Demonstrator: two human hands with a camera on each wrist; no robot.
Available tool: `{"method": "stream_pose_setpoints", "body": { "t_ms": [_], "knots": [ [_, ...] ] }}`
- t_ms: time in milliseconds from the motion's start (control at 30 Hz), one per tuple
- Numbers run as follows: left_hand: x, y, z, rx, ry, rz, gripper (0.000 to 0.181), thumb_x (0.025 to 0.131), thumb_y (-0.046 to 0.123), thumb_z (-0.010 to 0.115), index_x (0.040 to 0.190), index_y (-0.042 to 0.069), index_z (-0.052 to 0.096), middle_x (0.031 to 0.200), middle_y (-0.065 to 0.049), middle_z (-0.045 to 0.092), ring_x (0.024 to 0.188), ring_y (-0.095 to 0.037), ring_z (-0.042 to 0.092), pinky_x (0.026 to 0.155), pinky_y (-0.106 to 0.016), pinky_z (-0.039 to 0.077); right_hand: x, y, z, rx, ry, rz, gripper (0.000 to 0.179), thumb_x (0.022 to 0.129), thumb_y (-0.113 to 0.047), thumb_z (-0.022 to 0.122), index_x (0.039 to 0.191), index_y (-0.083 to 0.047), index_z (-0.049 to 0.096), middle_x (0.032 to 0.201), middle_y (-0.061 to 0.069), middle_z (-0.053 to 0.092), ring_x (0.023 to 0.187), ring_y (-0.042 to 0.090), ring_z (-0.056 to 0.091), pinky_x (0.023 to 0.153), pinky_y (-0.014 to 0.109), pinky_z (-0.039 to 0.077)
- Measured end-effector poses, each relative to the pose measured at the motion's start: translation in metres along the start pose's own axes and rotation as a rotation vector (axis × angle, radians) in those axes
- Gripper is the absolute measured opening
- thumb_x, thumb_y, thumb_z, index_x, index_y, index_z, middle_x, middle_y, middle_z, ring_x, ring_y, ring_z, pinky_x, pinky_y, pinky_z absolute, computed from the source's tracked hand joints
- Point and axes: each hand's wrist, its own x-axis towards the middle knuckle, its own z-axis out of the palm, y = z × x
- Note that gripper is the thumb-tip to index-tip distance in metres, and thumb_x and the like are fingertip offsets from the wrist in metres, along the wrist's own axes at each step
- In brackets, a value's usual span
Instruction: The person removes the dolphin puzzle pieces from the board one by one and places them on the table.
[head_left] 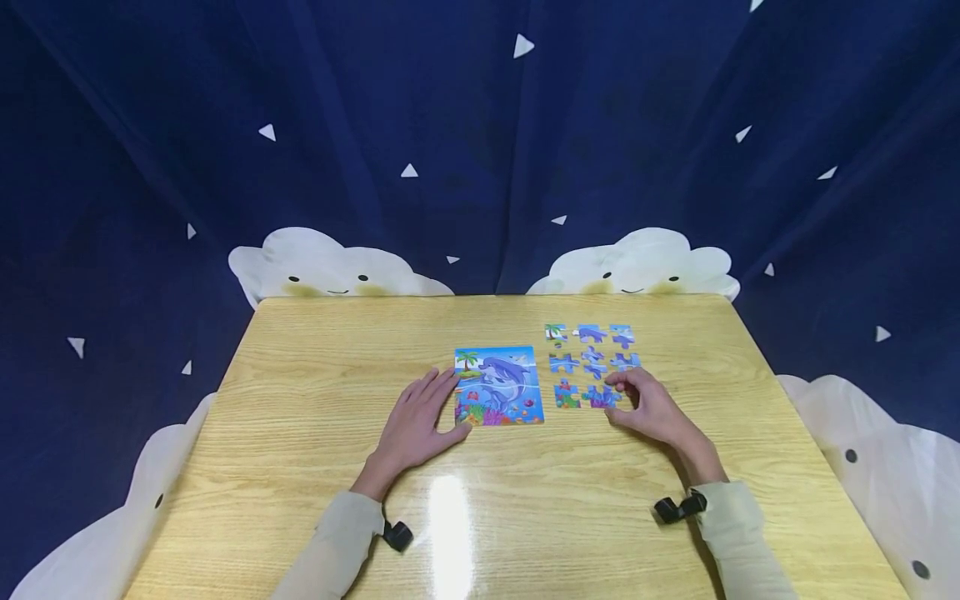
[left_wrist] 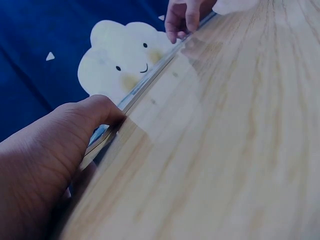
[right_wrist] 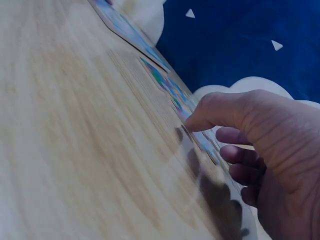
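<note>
My left hand (head_left: 415,423) rests at the left side of a square dolphin picture board (head_left: 498,386), its fingers extended. In the left wrist view the thumb (left_wrist: 102,111) touches the board's near edge. To the board's right, several jigsaw pieces lie in spaced rows, among them a palm-tree piece (head_left: 556,332) and a red-crab piece (head_left: 567,395). Over the bottom row's right end, my right hand (head_left: 651,407) has its thumb and curled fingers on either side of a blue jigsaw piece (right_wrist: 206,142), pinching it low at the tabletop. The hand partly hides that piece.
The wooden table (head_left: 315,367) ends at a dark blue curtain (head_left: 480,125) with white triangles and cloud shapes. A bright light reflection lies on the tabletop between the forearms. Each wrist wears a small black camera.
</note>
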Motion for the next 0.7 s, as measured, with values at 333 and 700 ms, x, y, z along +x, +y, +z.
{"method": "stream_pose_setpoints", "body": {
  "t_ms": [333,700],
  "knots": [
    [0.001,0.000,0.000,0.004,-0.012,-0.006,0.090,0.093,0.071,0.055,0.166,0.024,0.031,0.171,0.007,0.029,0.160,-0.022,0.019,0.126,-0.050,0.020,0.010,-0.032,0.024,0.009,-0.001,-0.140,0.033,0.085,-0.010,0.084,0.115,-0.006,0.070,0.094,0.009,0.058,0.083,0.022,0.047,0.070,0.028,0.039],
    [0.001,-0.001,0.000,0.010,-0.015,-0.009,0.091,0.093,0.073,0.054,0.166,0.026,0.030,0.171,0.007,0.028,0.160,-0.022,0.019,0.126,-0.051,0.020,0.024,-0.069,0.062,-0.121,-0.076,-0.244,0.049,0.090,-0.017,0.079,0.134,-0.001,0.065,0.102,0.006,0.059,0.090,0.021,0.047,0.080,0.036,0.039]
  ]
}}
